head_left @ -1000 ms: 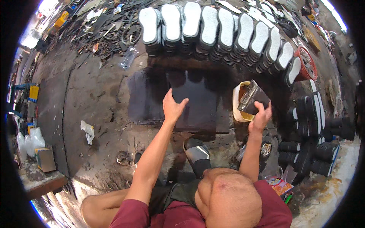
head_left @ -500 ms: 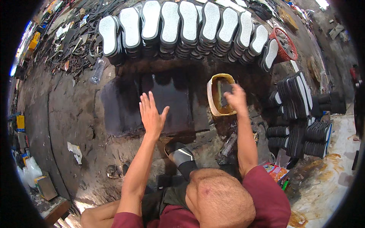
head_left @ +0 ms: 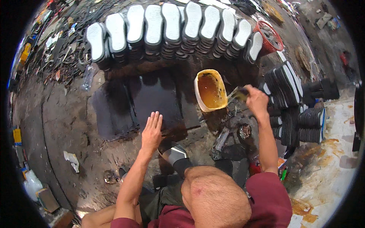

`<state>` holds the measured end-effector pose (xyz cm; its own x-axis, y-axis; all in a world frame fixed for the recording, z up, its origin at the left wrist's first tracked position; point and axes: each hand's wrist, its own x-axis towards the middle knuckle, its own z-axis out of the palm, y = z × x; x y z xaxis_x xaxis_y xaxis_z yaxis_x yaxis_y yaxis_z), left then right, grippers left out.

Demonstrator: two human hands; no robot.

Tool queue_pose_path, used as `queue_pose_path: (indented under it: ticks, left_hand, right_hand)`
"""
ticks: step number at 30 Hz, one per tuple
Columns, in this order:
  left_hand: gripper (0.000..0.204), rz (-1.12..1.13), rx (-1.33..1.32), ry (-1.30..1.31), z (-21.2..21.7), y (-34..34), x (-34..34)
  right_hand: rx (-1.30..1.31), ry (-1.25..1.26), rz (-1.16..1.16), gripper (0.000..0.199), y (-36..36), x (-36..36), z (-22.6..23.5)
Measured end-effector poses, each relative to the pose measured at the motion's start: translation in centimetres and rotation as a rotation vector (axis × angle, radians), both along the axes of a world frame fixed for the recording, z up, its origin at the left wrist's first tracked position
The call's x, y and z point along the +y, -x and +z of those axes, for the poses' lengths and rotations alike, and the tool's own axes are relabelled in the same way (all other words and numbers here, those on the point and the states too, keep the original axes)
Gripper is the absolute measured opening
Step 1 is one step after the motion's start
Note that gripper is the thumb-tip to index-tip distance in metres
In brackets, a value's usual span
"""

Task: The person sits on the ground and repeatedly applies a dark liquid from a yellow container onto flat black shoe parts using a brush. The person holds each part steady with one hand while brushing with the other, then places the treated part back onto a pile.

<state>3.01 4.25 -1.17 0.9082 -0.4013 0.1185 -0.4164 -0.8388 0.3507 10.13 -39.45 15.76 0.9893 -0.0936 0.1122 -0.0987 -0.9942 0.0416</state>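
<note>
My right hand [head_left: 257, 102] is closed on a small flat dark spreader [head_left: 239, 93], blurred by motion, right of the tub. Wet strands hang between this tool and the rim of the yellowish-white tub [head_left: 197, 93]. Amber liquid [head_left: 208, 91], which looks like glue, fills the tub's lower part. My left hand [head_left: 152, 132] lies palm down with straight fingers over the near edge of a dark flat sheet [head_left: 152, 98]. Part of that sheet has a wet shine. The left hand holds nothing.
A curved row of stacked white-topped shoe soles [head_left: 154, 24] stands beyond the sheet. More dark sole stacks [head_left: 283, 85] are at the right, near a red basket [head_left: 272, 45]. Scraps [head_left: 57, 49] litter the far left. A clear plastic bottle [head_left: 221, 140] lies near my shoe [head_left: 175, 154].
My right hand has lifted the spreader out of the tub and moved right. My left hand has come nearer to me, its fingers now closer together. The whole view has shifted slightly.
</note>
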Motion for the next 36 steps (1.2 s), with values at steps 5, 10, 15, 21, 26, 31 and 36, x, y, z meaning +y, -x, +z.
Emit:
queue_pose_path:
  ticks: [5,10,15,21,26,31,36]
  left_hand:
    - [0.064,0.044,0.037,-0.106,-0.3,1.5,-0.3]
    - [0.06,0.082,-0.045,-0.076,-1.2,2.6,-0.8]
    - [0.056,0.132,-0.028,0.01,-2.0,3.9,-1.6]
    - [0.059,0.18,0.025,-0.05,-1.4,3.8,-2.9]
    - [0.067,0.058,0.022,-0.088,-0.7,2.9,-2.9]
    - [0.067,0.081,0.196,0.01,0.0,2.5,-2.9]
    - [0.063,0.225,0.202,0.018,-0.2,0.6,-3.6]
  right_hand:
    - [-0.322,-0.16,0.119,0.036,-7.5,4.9,6.2]
    - [-0.2,-0.589,0.599,0.036,-11.9,15.1,7.8]
    - [0.021,-0.895,0.466,0.036,-13.2,25.6,-2.3]
    - [0.02,-0.535,0.141,0.048,-7.4,29.4,-14.9]
    - [0.175,-0.473,0.439,0.041,-16.1,34.0,-13.4]
    - [0.496,-0.05,1.164,0.042,-12.7,38.5,-9.7]
    - [0.793,-0.472,1.294,0.052,-6.1,37.6,-7.0]
